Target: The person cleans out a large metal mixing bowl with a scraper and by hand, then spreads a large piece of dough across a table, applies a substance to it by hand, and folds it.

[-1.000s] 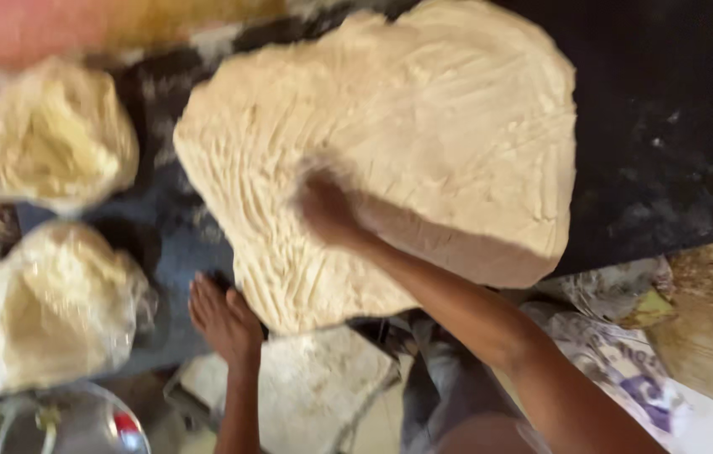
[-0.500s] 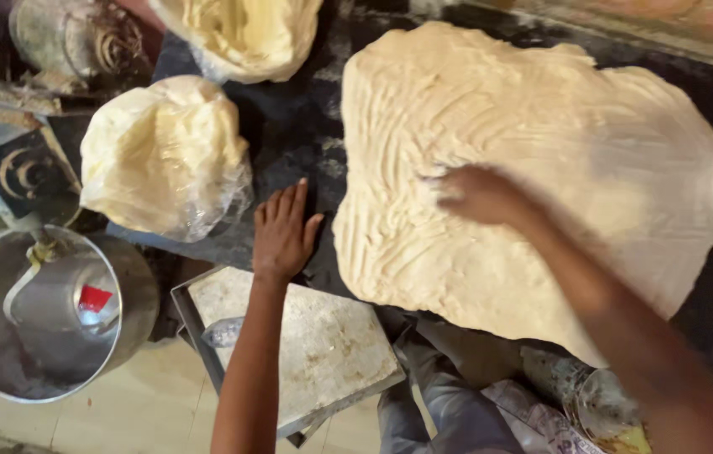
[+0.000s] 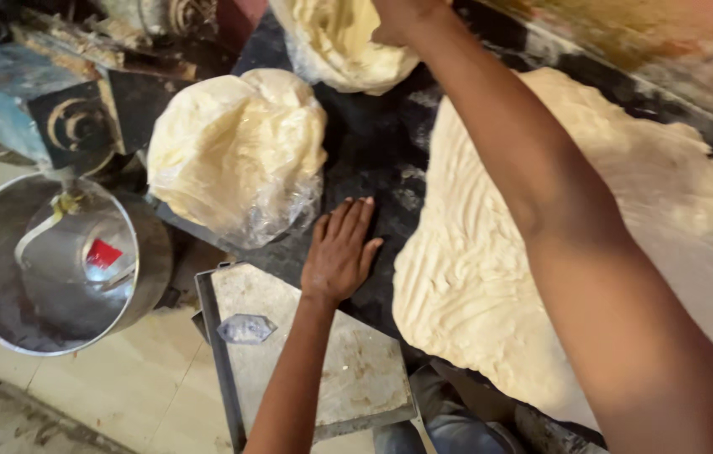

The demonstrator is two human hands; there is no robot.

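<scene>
Your right hand (image 3: 398,17) reached to the far edge of the tabletop (image 3: 373,143) and rested on the far dough bag (image 3: 344,42); its fingers were cut off by the frame, so you could not tell whether that grip was clenched or released. The arm stretched straight across the big flat dough sheet (image 3: 591,244) lying to the right. Your left hand (image 3: 341,250) lay flat, palm down, fingers spread and released, on the dark tabletop between the sheet and the near dough bag (image 3: 237,155), just beside both. A steel bucket (image 3: 54,269) stood left, below the tabletop.
</scene>
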